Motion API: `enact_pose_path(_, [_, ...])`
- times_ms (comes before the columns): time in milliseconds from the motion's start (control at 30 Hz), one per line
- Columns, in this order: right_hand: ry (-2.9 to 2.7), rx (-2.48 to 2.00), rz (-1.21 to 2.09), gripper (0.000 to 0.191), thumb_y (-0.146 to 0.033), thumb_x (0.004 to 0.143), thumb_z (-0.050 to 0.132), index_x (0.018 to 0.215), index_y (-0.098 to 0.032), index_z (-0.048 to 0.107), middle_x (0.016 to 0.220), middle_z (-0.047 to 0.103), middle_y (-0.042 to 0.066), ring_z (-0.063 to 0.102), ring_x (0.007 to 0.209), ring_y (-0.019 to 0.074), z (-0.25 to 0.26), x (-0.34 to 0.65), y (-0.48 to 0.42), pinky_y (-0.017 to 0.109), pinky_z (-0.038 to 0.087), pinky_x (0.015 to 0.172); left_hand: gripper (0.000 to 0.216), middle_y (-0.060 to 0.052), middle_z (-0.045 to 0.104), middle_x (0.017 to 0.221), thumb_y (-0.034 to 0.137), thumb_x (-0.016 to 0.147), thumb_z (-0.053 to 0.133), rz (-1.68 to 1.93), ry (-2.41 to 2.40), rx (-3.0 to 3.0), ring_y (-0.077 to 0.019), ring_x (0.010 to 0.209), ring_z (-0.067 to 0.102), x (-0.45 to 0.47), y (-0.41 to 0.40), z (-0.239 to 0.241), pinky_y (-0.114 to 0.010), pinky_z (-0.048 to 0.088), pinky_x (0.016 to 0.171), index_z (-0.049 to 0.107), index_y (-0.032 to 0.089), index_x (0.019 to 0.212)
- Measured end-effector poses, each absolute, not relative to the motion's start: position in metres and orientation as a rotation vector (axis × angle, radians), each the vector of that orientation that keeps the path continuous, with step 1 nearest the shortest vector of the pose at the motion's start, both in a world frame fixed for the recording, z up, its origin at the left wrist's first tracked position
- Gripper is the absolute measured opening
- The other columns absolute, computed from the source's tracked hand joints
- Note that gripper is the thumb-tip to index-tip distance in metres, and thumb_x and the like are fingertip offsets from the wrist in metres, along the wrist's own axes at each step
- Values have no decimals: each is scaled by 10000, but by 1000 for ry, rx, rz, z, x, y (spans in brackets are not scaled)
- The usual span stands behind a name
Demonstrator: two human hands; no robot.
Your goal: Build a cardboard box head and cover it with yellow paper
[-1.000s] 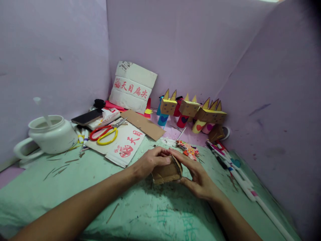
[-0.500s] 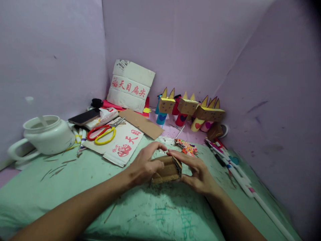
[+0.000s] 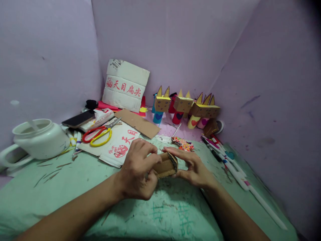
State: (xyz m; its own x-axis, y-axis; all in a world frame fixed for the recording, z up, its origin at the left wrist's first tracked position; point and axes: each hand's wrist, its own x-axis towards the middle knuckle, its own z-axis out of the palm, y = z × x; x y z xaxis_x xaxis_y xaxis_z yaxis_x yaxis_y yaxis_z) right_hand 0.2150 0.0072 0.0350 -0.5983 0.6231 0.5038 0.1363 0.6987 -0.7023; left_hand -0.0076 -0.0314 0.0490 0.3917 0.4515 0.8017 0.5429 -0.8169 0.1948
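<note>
Here both hands grip one small brown corrugated-cardboard box mid-desk: left hand curled closed around its left end, right hand pinching the other.

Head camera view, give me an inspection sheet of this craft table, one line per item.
Surface: green mat, scratched, scribbled on, strewn with slivers.
Job's things: small folded cardboard piece, between both hands.
Clutter: scissors with red and yellow handles, phone, white pot, marker pens, patterned paper scraps, printed box, cardboard figures.
Grips: left hand closed on one end of the piece; right hand pinching the other.
Cables: nothing seen.
Surroundings: purple walls on three sides.
</note>
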Motion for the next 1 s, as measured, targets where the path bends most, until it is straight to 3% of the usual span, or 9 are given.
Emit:
enact_pose_path(233, [-2096, -623, 796, 584, -405, 744, 760, 1295, -355, 574, 1256, 667, 63, 617, 1153, 288, 29, 219, 7, 466, 478, 987, 114, -9, 586, 630, 118, 641, 492, -1490, -1254, -2546, -184, 644, 540, -26, -21, 62, -393, 436, 726, 556, 200, 689])
enact_pose_path(400, [-2097, -592, 697, 561, -487, 789, 690, 1311, -325, 563, 1225, 673, 78, 623, 1119, 286, 26, 217, 2, 449, 496, 950, 174, -27, 634, 746, 224, 659, 540, -1413, -1880, -2688, -179, 705, 583, -23, -19, 71, -330, 479, 687, 604, 168, 810])
enact_pose_path(533, [-2147, -536, 614, 534, -506, 847, 609, 1339, -315, 527, 1222, 662, 89, 609, 1124, 279, 30, 215, 0, 446, 476, 960, 289, -53, 636, 834, 255, 643, 552, -1387, -2054, -2857, -195, 766, 592, -19, -20, 71, -356, 502, 733, 606, 155, 907])
enact_pose_path(667, [-2183, -540, 544, 522, -495, 870, 580, 1353, -313, 503, 1232, 650, 94, 590, 1153, 284, 33, 217, 0, 467, 463, 977, 379, -96, 633, 1009, 288, 659, 576, -1374, -1974, -3070, -238, 903, 599, -17, -22, 67, -405, 507, 794, 584, 154, 1014])
enact_pose_path(800, [-2223, -573, 501, 554, -482, 888, 559, 1402, -315, 435, 1313, 599, 100, 551, 1213, 278, 32, 217, 1, 457, 461, 996, 685, -143, 504, 1302, 299, 651, 675, -1301, -1655, -3181, -309, 1181, 490, -9, -27, 61, -487, 424, 983, 422, 174, 1276])
enact_pose_path(900, [-2255, -572, 440, 581, -483, 911, 518, 1445, -314, 362, 1363, 560, 108, 521, 1256, 280, 29, 215, 1, 472, 451, 1016, 773, -149, 458, 1349, 264, 640, 715, -1286, -1585, -3182, -326, 1243, 445, 0, -31, 53, -510, 373, 1048, 353, 190, 1320])
enact_pose_path(1000, [-2312, -581, 359, 592, -467, 940, 460, 1478, -284, 297, 1404, 519, 127, 478, 1301, 285, 29, 213, 0, 485, 427, 1046, 727, -146, 488, 1333, 211, 670, 684, -1330, -1556, -3119, -314, 1241, 460, 6, -34, 45, -509, 373, 1057, 349, 193, 1315])
